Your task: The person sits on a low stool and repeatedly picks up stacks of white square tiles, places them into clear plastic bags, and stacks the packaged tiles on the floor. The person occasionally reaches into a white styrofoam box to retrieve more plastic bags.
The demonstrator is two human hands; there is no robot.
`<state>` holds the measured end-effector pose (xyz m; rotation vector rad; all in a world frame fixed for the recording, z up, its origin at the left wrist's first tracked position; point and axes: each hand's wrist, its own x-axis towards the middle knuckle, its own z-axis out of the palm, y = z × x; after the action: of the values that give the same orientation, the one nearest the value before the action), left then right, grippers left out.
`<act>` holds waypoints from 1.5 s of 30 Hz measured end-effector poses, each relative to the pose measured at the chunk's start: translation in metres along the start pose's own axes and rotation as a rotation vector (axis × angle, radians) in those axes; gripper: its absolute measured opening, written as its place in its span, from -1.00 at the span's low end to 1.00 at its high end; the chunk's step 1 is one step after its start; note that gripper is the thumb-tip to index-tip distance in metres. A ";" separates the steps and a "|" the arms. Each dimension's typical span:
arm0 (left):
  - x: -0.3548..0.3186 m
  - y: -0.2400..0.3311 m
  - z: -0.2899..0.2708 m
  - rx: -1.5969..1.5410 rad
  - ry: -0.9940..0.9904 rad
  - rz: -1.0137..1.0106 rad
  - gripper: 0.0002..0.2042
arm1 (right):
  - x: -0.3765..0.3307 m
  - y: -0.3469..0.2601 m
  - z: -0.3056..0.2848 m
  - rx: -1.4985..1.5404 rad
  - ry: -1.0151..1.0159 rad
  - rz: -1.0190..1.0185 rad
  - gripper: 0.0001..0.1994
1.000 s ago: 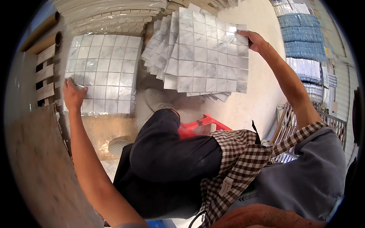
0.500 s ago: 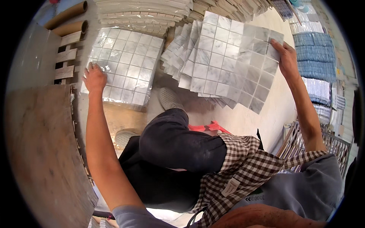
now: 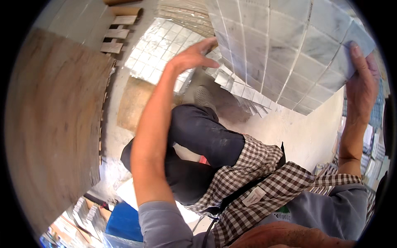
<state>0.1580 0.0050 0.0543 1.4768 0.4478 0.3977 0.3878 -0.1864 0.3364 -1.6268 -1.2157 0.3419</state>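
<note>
From my far seat, I start at the left, where a big brown board (image 3: 53,124) fills the side. Next to it are some wood slats (image 3: 113,35), with a brown tube (image 3: 130,13) by the top one. Down low is a smooth blue thing (image 3: 124,221), and I cannot tell what it is.

Then I see the wrapped tiles (image 3: 153,49), small and pale under shiny clear wrap, with a flat tan piece (image 3: 136,101) just below them. My left hand (image 3: 190,58) is up in front of the wrapped tiles. Its thumb is spread away from the fingers, and it pinches nothing that I can see. The fingertips are right by the left edge of the sheet — I cannot tell if they touch it.

Under that hand is a shoe (image 3: 204,97) with little holes, then dark pants (image 3: 202,132) and a checked apron (image 3: 258,159). A pile (image 3: 244,91) of tile sheets pokes out under the sheet, with its edges fanned like steps.

The sheet (image 3: 285,53) itself is big, gray and white, up high and tilted, toward the right. My right hand (image 3: 364,84) pinches its right edge, thumb on the near face and fingers behind. Past that hand are some bundles (image 3: 370,153), small and hard to make out.
</note>
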 end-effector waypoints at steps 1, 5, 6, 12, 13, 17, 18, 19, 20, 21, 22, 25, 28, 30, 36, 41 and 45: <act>-0.001 0.001 0.007 -0.064 -0.032 -0.076 -0.23 | 0.009 -0.006 -0.001 -0.006 -0.004 -0.051 -0.70; -0.005 -0.030 0.017 -0.294 0.001 -0.106 -0.42 | 0.053 -0.005 -0.002 -0.020 0.001 -0.190 -0.69; -0.006 -0.039 0.020 -0.423 -0.038 -0.014 -0.44 | 0.055 0.001 0.001 -0.023 0.014 -0.223 -0.69; -0.061 -0.078 0.002 -0.517 0.312 -0.241 -0.45 | 0.078 -0.003 0.149 -0.100 -0.432 -0.317 -0.80; -0.064 -0.091 0.000 -0.581 0.375 -0.231 -0.46 | 0.080 -0.002 0.172 -0.185 -0.402 -0.281 -0.80; -0.059 -0.120 -0.005 -0.715 0.478 -0.297 -0.51 | 0.117 0.035 0.254 -0.279 -0.529 -0.243 -0.79; -0.059 -0.122 -0.006 -0.751 0.486 -0.305 -0.53 | 0.128 0.047 0.274 -0.289 -0.607 -0.274 -0.78; -0.062 -0.122 -0.005 -0.790 0.493 -0.316 -0.54 | 0.140 0.064 0.295 -0.300 -0.687 -0.302 -0.78; -0.062 -0.120 0.006 -0.831 0.497 -0.318 -0.55 | 0.154 0.091 0.310 -0.333 -0.603 -0.364 -0.76; -0.058 -0.114 0.005 -0.879 0.482 -0.316 -0.57 | 0.179 0.120 0.330 -0.373 -0.510 -0.419 -0.74; -0.053 -0.111 0.005 -0.931 0.454 -0.308 -0.59 | 0.188 0.127 0.338 -0.424 -0.411 -0.477 -0.73; -0.069 -0.123 -0.001 -0.999 0.445 -0.424 -0.60 | 0.193 0.157 0.383 -0.444 -0.721 -0.212 -0.71; -0.071 -0.140 -0.004 -1.039 0.420 -0.469 -0.61 | 0.190 0.178 0.405 -0.493 -0.756 -0.167 -0.72; -0.074 -0.153 -0.004 -1.089 0.443 -0.477 -0.60 | 0.188 0.196 0.421 -0.462 -0.804 -0.176 -0.72; -0.070 -0.178 0.001 -1.211 0.457 -0.475 -0.55 | 0.180 0.218 0.446 -0.360 -0.836 -0.157 -0.75; -0.071 -0.190 0.000 -1.252 0.406 -0.457 -0.59 | 0.172 0.221 0.448 -0.328 -0.837 -0.179 -0.76; -0.068 -0.188 -0.005 -1.215 0.468 -0.488 -0.59 | 0.168 0.215 0.447 -0.469 -0.800 -0.190 -0.72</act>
<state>0.0936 -0.0368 -0.1308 0.0705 0.7316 0.4859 0.2597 0.2102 0.0184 -1.8012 -2.1666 0.6592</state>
